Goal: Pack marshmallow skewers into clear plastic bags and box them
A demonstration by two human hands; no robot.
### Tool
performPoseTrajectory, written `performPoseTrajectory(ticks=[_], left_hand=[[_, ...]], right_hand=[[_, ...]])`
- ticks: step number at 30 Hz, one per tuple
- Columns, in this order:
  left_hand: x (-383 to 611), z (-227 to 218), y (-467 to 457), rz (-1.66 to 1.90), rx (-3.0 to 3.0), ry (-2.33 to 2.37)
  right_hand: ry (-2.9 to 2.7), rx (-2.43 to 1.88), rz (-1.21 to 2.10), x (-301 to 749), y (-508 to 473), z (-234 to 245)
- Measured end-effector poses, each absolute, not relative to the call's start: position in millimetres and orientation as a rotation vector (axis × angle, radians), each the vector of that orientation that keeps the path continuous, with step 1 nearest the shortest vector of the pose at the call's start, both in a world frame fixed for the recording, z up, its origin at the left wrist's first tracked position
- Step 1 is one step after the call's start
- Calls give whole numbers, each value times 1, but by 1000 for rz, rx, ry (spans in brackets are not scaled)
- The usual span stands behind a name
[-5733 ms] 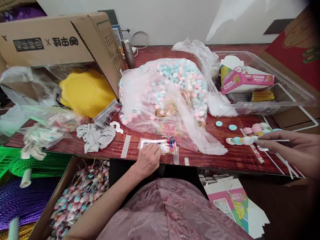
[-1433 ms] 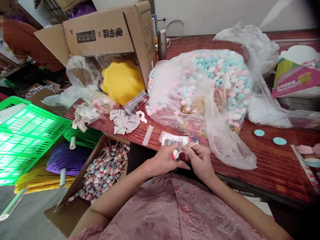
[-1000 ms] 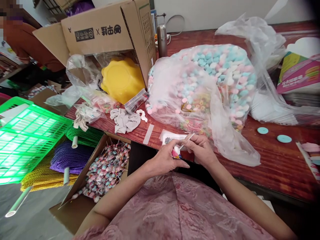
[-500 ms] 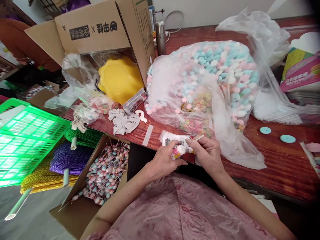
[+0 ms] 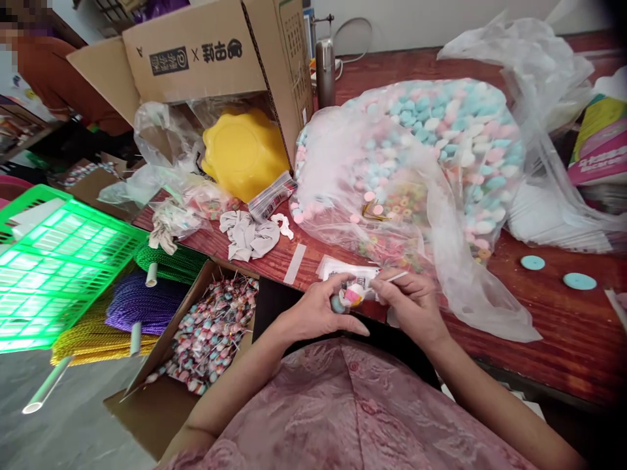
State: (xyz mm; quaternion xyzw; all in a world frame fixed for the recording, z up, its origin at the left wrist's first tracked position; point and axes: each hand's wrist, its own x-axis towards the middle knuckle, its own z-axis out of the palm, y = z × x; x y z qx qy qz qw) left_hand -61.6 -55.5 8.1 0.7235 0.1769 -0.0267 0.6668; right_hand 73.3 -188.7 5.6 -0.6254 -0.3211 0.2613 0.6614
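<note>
A small marshmallow lollipop [image 5: 351, 296], pink, white, yellow and pale blue, is at the table's front edge, apparently in a clear wrapper. My left hand [image 5: 318, 310] curls its fingers around the lollipop's head, the thumb standing off below. Between thumb and fingertips, my right hand [image 5: 411, 303] pinches the white stick [image 5: 396, 277]. Just behind the hands lies a stack of printed clear bags [image 5: 337, 266], partly covered by them. Beyond it, a large clear plastic bag [image 5: 406, 156] bulges with pink, blue and white marshmallows.
Below left, a carton [image 5: 147, 408] holds many lollipops. Twisted cords [image 5: 142, 303] and a green basket [image 5: 63, 261] are farther left. A cardboard box [image 5: 196, 55] with a yellow tub [image 5: 245, 153] stands behind. Two blue discs [image 5: 579, 281] lie right. A person in orange [image 5: 63, 78] is at far left.
The lollipop's head has turned between my hands, and its pale blue part now shows. My right hand still pinches the stick. The whole view has shifted slightly.
</note>
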Motion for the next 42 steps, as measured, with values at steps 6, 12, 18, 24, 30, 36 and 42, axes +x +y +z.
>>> performPoseTrajectory(ticks=[6,12,18,24,30,36,42], left_hand=[[-67,2,-41,-559,1211,140],[-61,6,-59,-373,1148,243],[-68,11,-60,20,1377,390],[-72,0,-65,45,1355,389],[-79,-4,-69,78,1261,378],[-88,5,-61,31,1405,363],[-89,-9,-65,276,1967,487]], right_hand=[[-969,-1318,784,97,-191,27],[-879,-1332,772,98,-182,41],[-843,-1484,641,91,-175,43],[-991,-1487,666,56,-163,39],[-945,-1437,811,39,-168,25],[-975,-1416,691,63,-180,41],[-1089,-1494,501,47,-179,45]])
